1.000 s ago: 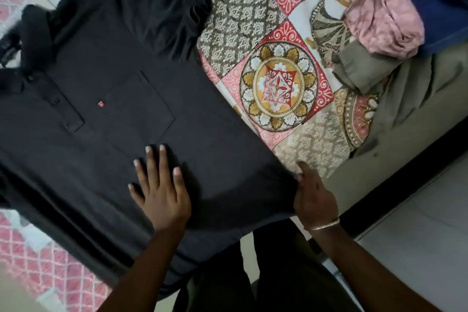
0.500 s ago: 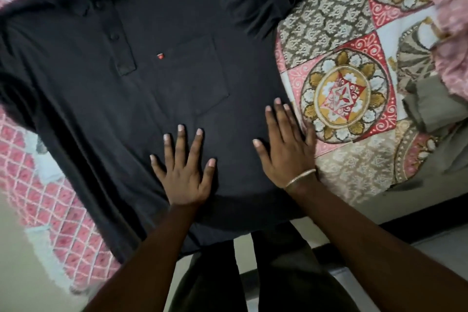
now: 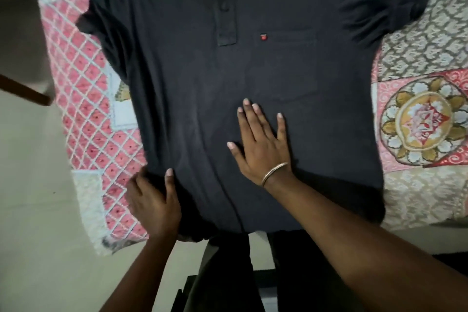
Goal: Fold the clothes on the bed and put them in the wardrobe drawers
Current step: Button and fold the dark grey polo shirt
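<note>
- Bedspread (image 3: pixel 417 88) patterned, under everything.
- Black polo shirt (image 3: pixel 192 88) spread face up on it, hem at near edge.
- Right hand (image 3: pixel 263 144) flat, fingers straight, pressing lower front; best kept there as anchor.
- Left hand (image 3: pixel 152 200) curled round hem corner; best pulled taut before folding.

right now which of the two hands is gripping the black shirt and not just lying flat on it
The left hand: its thumb and fingers curl round the black polo shirt at the lower left hem corner. The right hand, with the bangle, rests flat with fingers spread.
</note>
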Demonstrator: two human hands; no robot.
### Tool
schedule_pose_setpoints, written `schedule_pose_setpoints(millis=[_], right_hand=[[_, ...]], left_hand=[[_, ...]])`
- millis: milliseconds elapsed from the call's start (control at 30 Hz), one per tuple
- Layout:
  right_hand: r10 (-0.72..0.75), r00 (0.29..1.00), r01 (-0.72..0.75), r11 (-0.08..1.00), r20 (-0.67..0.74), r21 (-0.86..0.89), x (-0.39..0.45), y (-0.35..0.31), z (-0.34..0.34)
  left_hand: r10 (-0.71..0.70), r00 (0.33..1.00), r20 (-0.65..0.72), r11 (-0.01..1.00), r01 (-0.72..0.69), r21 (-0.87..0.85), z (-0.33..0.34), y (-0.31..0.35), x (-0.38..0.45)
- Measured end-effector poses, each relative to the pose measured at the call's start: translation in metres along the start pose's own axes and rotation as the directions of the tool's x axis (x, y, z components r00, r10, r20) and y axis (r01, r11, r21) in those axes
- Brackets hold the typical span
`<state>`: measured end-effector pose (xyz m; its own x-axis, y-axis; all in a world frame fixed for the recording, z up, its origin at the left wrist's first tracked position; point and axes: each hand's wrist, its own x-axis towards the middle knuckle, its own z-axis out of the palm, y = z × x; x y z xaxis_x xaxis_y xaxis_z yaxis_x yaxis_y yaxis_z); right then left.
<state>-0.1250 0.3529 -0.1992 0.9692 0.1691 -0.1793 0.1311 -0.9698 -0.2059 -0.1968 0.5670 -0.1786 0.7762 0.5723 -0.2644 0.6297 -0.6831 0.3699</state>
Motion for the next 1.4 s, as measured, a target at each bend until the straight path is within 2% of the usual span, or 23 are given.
schedule_pose_setpoints(millis=[100,167,233,300,367,467,600,633,767,900,967,1033,1067,1133,1167,1267,1333,1400], right_hand=[[0.016,1.000,-0.017,0.995,-0.009,-0.098,-0.002,-0.001,0.011],[0.004,1.000,-0.008,0.993,-0.030,-0.119,-0.002,0.000,0.013],[0.007,1.000,-0.011,0.992,-0.030,-0.124,-0.001,0.000,0.015],[0.013,1.000,-0.016,0.992,-0.025,-0.122,-0.001,-0.001,0.017],[0.014,1.000,-0.017,0.992,-0.027,-0.123,-0.002,-0.001,0.018],[0.014,1.000,-0.017,0.991,-0.025,-0.135,-0.002,-0.001,0.019],[0.015,0.999,-0.021,0.989,-0.041,-0.145,-0.002,0.000,0.022],[0.010,0.999,-0.017,0.990,-0.046,-0.143,-0.002,0.000,0.023],[0.002,0.997,-0.011,0.991,-0.072,-0.131,-0.002,0.001,0.025],[-0.006,0.996,-0.005,0.991,-0.088,-0.132,-0.002,0.003,0.027],[-0.010,0.996,-0.001,0.992,-0.090,-0.127,-0.002,0.002,0.029],[-0.010,0.996,0.000,0.993,-0.085,-0.118,-0.002,0.002,0.029],[-0.010,0.996,0.000,0.993,-0.087,-0.115,-0.001,0.002,0.030],[-0.009,0.996,-0.002,0.993,-0.090,-0.117,-0.001,0.003,0.031],[-0.010,0.996,-0.001,0.993,-0.093,-0.121,-0.002,0.004,0.031],[-0.015,0.995,0.002,0.993,-0.103,-0.119,-0.001,0.004,0.032],[-0.016,0.994,0.004,0.993,-0.106,-0.118,-0.001,0.004,0.033],[-0.016,0.994,0.003,0.993,-0.110,-0.117,-0.002,0.004,0.033]], left_hand=[[0.057,0.996,0.076,0.994,-0.049,-0.099,-0.012,-0.007,0.007],[-0.027,0.988,0.153,0.961,0.067,-0.268,-0.021,-0.006,0.009],[-0.095,0.951,0.293,0.816,0.243,-0.525,-0.030,-0.006,0.009],[-0.096,0.892,0.443,0.669,0.387,-0.634,-0.038,-0.013,0.012],[-0.071,0.830,0.553,0.600,0.478,-0.641,-0.044,-0.028,0.015],[-0.046,0.757,0.652,0.595,0.545,-0.591,-0.056,-0.047,0.010],[-0.071,0.739,0.670,0.564,0.584,-0.584,-0.065,-0.070,-0.002],[-0.052,0.735,0.676,0.582,0.572,-0.578,-0.067,-0.075,-0.005],[0.052,0.718,0.694,0.777,0.407,-0.480,-0.067,-0.083,-0.020],[-0.025,0.869,0.494,0.915,0.219,-0.338,-0.063,-0.108,-0.027],[-0.042,0.924,0.381,0.960,0.143,-0.240,-0.061,-0.118,-0.031],[-0.081,0.958,0.274,0.958,0.151,-0.244,-0.059,-0.110,-0.035],[-0.131,0.958,0.255,0.917,0.214,-0.336,-0.058,-0.104,-0.037],[-0.199,0.922,0.333,0.800,0.349,-0.488,-0.058,-0.093,-0.041],[-0.176,0.910,0.374,0.798,0.354,-0.487,-0.057,-0.090,-0.043],[-0.105,0.902,0.418,0.929,0.239,-0.281,-0.051,-0.094,-0.050],[-0.134,0.917,0.376,0.939,0.239,-0.248,-0.049,-0.098,-0.056],[-0.167,0.907,0.387,0.903,0.298,-0.309,-0.047,-0.110,-0.062]])
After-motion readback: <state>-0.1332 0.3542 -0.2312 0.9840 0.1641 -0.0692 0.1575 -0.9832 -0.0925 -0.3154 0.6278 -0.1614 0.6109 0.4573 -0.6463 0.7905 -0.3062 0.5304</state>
